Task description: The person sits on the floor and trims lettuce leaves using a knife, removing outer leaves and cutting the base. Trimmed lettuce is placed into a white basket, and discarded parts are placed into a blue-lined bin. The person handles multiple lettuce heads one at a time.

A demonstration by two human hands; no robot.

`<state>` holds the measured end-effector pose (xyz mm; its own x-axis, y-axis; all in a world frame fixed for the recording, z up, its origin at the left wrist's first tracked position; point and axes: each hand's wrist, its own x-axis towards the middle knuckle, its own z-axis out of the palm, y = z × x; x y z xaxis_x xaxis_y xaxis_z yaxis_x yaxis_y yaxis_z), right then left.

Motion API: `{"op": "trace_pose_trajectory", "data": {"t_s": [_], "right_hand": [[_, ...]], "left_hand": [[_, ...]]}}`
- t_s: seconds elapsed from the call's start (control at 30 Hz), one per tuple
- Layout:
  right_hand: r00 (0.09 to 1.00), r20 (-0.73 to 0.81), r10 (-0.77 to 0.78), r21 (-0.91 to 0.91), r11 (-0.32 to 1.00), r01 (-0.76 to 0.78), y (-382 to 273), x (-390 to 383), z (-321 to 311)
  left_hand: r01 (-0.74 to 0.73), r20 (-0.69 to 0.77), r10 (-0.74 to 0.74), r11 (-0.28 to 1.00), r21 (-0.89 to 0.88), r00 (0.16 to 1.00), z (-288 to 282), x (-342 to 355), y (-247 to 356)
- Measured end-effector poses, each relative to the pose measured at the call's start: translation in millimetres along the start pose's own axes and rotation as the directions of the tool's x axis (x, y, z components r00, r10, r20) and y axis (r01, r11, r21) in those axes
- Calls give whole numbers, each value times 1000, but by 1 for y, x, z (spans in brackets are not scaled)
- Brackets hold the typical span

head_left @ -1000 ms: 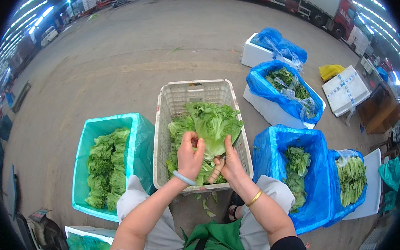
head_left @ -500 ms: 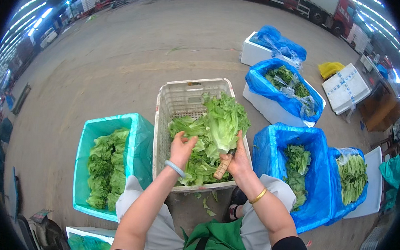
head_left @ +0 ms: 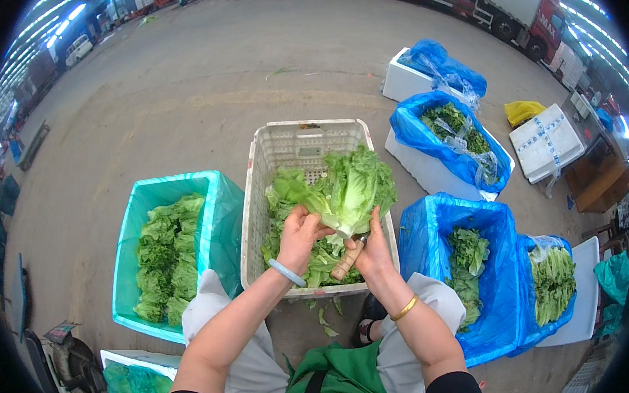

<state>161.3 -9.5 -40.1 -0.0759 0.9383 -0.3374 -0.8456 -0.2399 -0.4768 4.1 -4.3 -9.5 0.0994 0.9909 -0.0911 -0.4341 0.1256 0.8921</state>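
Over a white plastic crate (head_left: 251, 214), I have a head of green leafy lettuce (head_left: 358, 185), its pale cut base toward me. My right hand (head_left: 374, 252) is closed round a wooden-handled knife (head_left: 347, 260) while also propping the lettuce's right side; most of the blade is hidden. At the base's left, the fingers of my left hand (head_left: 301, 237) are closed on an outer lettuce leaf (head_left: 291, 189), which is smeared by motion. Loose leaves lie in the crate under both hands.
A green-lined box (head_left: 223, 212) of lettuce stands left of the crate. To the right are blue-lined boxes (head_left: 497, 280) of greens, with more foam boxes (head_left: 432, 164) behind. Leaf scraps (head_left: 328, 331) lie on the floor by my feet. A truck (head_left: 512, 21) stands far off.
My left hand has moved right, from above the loose leaves to the lettuce's base, and has taken hold of an outer leaf. My right hand keeps the knife and lettuce nearly in place.
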Motion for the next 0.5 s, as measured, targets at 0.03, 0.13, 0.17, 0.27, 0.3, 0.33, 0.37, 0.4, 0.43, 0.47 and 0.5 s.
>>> {"op": "trace_pose_trajectory", "data": {"t_s": [0.03,0.13,0.17,0.27,0.3,0.33,0.37,0.4,0.43,0.47,0.5], "right_hand": [[1000,19,9,36,999,-9,0,1,-1],[989,134,64,174,981,-87,-3,3,-4],[972,212,99,234,961,-149,-5,7,-11],[943,303,138,336,910,-241,-11,4,-12],[947,291,137,330,915,-234,-15,0,-7],[951,279,137,323,919,-227,-16,-3,-3],[950,282,132,289,933,-215,-16,-3,-1],[962,246,119,254,950,-182,-16,-4,-2],[972,211,104,218,964,-151,-16,-4,-2],[980,176,89,180,976,-121,-16,-4,-2],[988,143,62,124,989,-80,-14,-4,-3]], "left_hand": [[-4,7,4,999,-54,1000,1,-1,0],[41,16,-38,970,-241,999,-6,1,-3],[64,19,-62,950,-306,998,-12,4,-5],[357,75,-353,934,-32,932,-37,23,-10],[397,-115,-380,884,247,918,-24,18,-4],[241,-135,-201,852,466,970,-24,17,-10],[86,-112,-16,746,660,994,-27,14,-19],[-55,-44,157,575,817,987,-24,11,-19],[-158,26,208,648,745,978,-22,12,-16],[-128,57,117,796,592,991,-20,12,-13],[-73,110,30,906,418,994,-12,10,-2]]}}
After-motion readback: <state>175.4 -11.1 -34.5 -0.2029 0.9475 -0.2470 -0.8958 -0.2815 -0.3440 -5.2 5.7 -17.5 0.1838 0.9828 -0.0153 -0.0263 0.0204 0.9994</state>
